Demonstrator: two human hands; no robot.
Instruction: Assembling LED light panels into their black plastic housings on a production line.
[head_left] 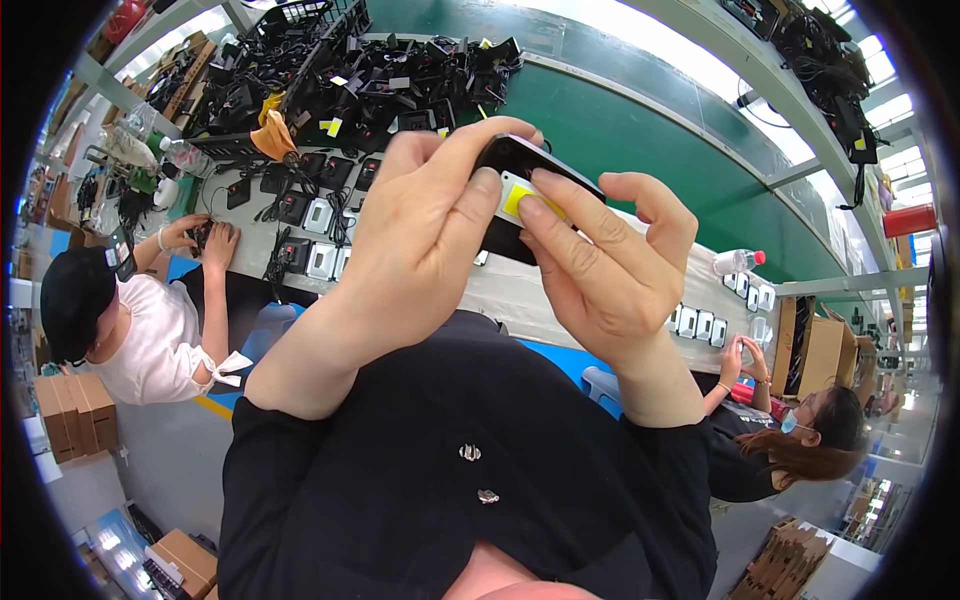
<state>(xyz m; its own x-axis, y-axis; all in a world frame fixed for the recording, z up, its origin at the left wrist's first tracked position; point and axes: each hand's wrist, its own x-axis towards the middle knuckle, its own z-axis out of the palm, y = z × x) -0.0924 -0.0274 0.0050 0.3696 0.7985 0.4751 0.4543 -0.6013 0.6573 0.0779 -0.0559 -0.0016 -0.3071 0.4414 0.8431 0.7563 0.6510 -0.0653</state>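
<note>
Lifted clear of the pale workbench (510, 298), a flat, glossy black slab with a pale metallic edge (513, 152) sits at twelve o'clock between my two hands. My left hand (415, 235) clamps its left end, thumb in front and fingers over the top, likely to steady it. My right hand (615, 265) closes in from the slab's four o'clock, two fingertips on or beside a small white plate with a yellow rectangular label (515, 200), perhaps to press it flat; whether plate and slab are joined, I cannot tell.

Beyond, between nine and ten o'clock, small silver-and-black units (321, 261) stand in rows, probably for easy reach. At nine, a co-worker in a white top (150, 340) handles something black. Near three, a clear plastic bottle with a red cap (735, 262) stands beside more units. Farthest, at eleven, black cabled devices (410, 80) lie massed, apparently as stock.
</note>
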